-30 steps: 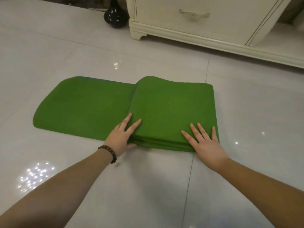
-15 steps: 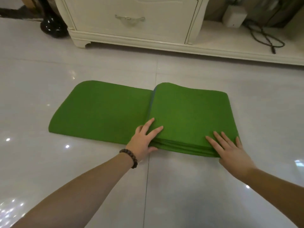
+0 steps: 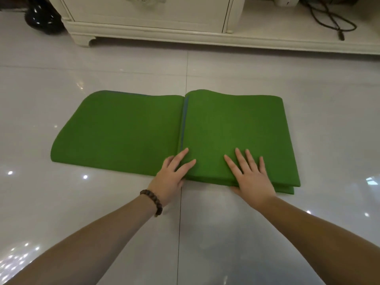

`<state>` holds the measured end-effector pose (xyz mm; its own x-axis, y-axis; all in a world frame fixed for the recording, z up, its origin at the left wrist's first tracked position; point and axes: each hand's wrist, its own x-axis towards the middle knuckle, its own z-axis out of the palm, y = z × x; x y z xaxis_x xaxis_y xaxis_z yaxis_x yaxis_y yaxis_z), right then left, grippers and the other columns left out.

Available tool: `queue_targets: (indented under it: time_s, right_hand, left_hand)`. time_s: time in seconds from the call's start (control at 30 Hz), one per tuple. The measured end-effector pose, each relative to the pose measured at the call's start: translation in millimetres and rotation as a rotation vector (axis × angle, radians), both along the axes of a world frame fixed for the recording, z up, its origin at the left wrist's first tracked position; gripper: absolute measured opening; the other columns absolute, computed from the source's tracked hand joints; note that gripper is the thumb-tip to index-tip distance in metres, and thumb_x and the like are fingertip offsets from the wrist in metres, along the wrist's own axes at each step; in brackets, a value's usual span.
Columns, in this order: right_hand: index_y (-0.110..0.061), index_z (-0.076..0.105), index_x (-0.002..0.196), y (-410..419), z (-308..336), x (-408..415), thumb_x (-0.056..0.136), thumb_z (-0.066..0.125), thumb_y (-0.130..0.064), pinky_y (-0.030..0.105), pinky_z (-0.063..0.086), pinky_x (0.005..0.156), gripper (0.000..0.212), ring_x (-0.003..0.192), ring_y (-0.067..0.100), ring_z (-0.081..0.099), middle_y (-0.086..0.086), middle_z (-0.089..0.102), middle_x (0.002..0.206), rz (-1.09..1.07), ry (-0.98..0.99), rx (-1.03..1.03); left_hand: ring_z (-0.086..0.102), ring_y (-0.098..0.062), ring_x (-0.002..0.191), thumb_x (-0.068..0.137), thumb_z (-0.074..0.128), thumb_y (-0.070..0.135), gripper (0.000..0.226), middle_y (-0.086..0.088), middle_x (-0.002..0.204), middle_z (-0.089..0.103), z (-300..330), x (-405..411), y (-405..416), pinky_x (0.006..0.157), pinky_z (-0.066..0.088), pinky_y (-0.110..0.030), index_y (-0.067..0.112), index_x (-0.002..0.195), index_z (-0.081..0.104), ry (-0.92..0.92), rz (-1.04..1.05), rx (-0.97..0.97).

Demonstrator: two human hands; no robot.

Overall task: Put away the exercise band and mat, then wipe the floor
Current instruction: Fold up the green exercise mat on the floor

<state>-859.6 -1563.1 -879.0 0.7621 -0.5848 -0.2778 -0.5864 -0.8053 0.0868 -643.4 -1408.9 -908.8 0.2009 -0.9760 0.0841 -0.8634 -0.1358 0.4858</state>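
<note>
Fingers [image 3: 240,159] flat — mat [image 3: 127,130] lengthwise left-right

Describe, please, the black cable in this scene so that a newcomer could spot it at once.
Start at the cream cabinet along the far wall and follow its low shelf to the right. The black cable lies looped there. It is the only thin, dark, tangled thing on that pale surface.
</note>
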Motion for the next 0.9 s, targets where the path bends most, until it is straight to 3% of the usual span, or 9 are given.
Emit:
queue_targets:
  time_s: [0.13, 0.17, 0.27, 0.33, 0.47, 0.6, 0.7, 0.77, 0.9]
  right_hand:
    - [-0.037, -0.01, 0.147, -15, -4, -35, 0.079, 0.062, -0.055, 0.066, 0.021, 0.106, 0.101, 0.143, 0.033, 0.017, 0.008, 0.013, 0.155, 0.006, 0.037, -0.026]
    - [-0.039, -0.015, 0.145, -21, -3, -45, 0.078, 0.06, -0.059, 0.066, 0.02, 0.106, 0.102, 0.143, 0.034, 0.015, 0.009, 0.009, 0.156, -0.046, 0.054, -0.031]
    - [-0.044, -0.043, 0.128, -34, 4, -60, 0.085, 0.041, -0.066, 0.064, 0.012, 0.111, 0.097, 0.144, 0.032, -0.015, 0.008, -0.028, 0.152, -0.147, 0.159, -0.014]
    - [-0.039, -0.042, 0.128, -37, 9, -56, 0.09, 0.041, -0.06, 0.063, 0.01, 0.111, 0.094, 0.144, 0.032, -0.016, 0.011, -0.024, 0.155, -0.143, 0.22, 0.003]
    - [-0.028, -0.023, 0.145, -31, 10, -47, 0.095, 0.046, -0.035, 0.061, 0.009, 0.113, 0.086, 0.145, 0.035, -0.005, 0.018, -0.005, 0.157, -0.155, 0.219, -0.022]
    - [-0.023, 0.031, 0.141, -31, 23, -47, 0.067, 0.076, -0.027, 0.069, 0.032, 0.099, 0.087, 0.129, 0.042, 0.042, 0.025, 0.047, 0.137, -0.123, -0.008, -0.141]
    - [-0.023, 0.033, 0.14, -30, 38, -40, 0.064, 0.077, -0.031, 0.068, 0.026, 0.103, 0.088, 0.125, 0.041, 0.045, 0.02, 0.05, 0.135, -0.076, -0.088, -0.209]
    - [-0.022, 0.037, 0.141, -34, 52, -27, 0.067, 0.075, -0.039, 0.066, 0.024, 0.104, 0.085, 0.124, 0.04, 0.047, 0.018, 0.051, 0.135, -0.06, -0.155, -0.252]
    - [-0.015, 0.052, 0.131, -50, 103, -2, 0.069, 0.081, -0.03, 0.051, 0.053, 0.08, 0.071, 0.095, 0.036, 0.065, 0.015, 0.065, 0.114, -0.069, -0.24, -0.26]
  left_hand:
    - [0.038, -0.049, 0.13, 0.07, 0.078, 0.048, 0.075, -0.011, 0.15, 0.036, -2, -7, -3, 0.102, 0.035, -0.064, 0.018, 0.134, 0.052, -0.292, -0.013, 0.225]
    - [0.031, -0.05, 0.134, 0.067, 0.075, 0.057, 0.08, -0.012, 0.15, 0.035, 2, -11, -8, 0.105, 0.027, -0.068, 0.019, 0.134, 0.05, -0.344, 0.007, 0.259]
    - [-0.001, -0.045, 0.144, 0.076, 0.058, 0.069, 0.092, -0.006, 0.16, -0.008, 4, -15, -24, 0.11, 0.01, -0.068, 0.028, 0.149, 0.019, -0.316, 0.015, 0.4]
    - [-0.005, -0.044, 0.144, 0.08, 0.049, 0.072, 0.096, -0.002, 0.156, -0.027, 4, -10, -29, 0.112, 0.008, -0.067, 0.037, 0.15, -0.006, -0.308, -0.01, 0.467]
    - [-0.018, -0.047, 0.141, 0.092, 0.044, 0.058, 0.087, 0.001, 0.153, -0.034, 12, -7, -32, 0.112, 0.009, -0.067, 0.044, 0.143, -0.024, -0.394, -0.088, 0.433]
    - [-0.014, -0.046, 0.142, 0.098, 0.045, 0.026, 0.082, 0.003, 0.154, -0.03, 31, -5, -34, 0.113, 0.022, -0.059, 0.046, 0.145, -0.018, -0.38, -0.09, 0.434]
    - [-0.003, -0.041, 0.145, 0.098, 0.045, 0.027, 0.072, 0.003, 0.16, -0.013, 60, 5, -44, 0.097, 0.048, -0.042, 0.044, 0.149, -0.004, -0.362, -0.075, 0.385]
    - [0.002, -0.039, 0.146, 0.098, 0.046, 0.03, 0.069, 0.004, 0.161, -0.004, 82, 14, -53, 0.089, 0.052, -0.038, 0.043, 0.15, 0.003, -0.353, -0.074, 0.348]
    - [0.018, -0.033, 0.144, 0.095, 0.05, 0.025, 0.065, 0.003, 0.159, 0.013, 132, 34, -70, 0.098, 0.047, -0.041, 0.036, 0.15, 0.017, -0.315, -0.025, 0.239]
